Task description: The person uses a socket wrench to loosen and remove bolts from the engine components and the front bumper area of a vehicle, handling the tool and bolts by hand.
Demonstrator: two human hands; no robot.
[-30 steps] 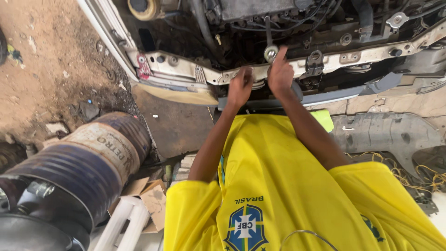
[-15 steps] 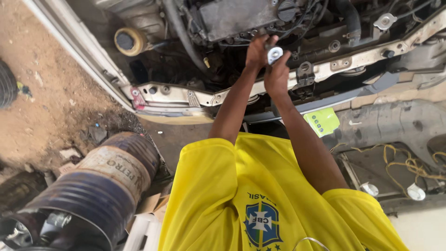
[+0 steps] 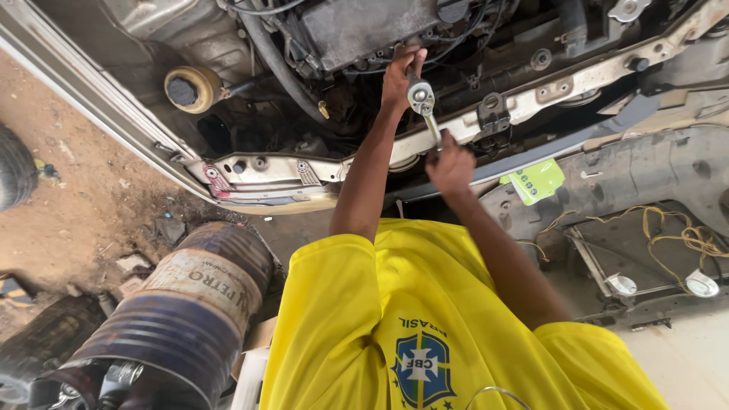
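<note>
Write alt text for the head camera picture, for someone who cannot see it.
A person in a yellow shirt leans over an open car engine bay, left hand steadying the head of a ratchet wrench, right hand gripping its handle. A dented oil drum lies at left.

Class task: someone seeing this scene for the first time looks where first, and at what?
At centre, the left hand steadies the head of a silver ratchet wrench inside the open engine bay, while the right hand grips its handle. Lower left lies a rusty blue metal drum on its side on sandy ground.

Silver ratchet wrench (image 3: 424, 106); upright in engine bay
</note>
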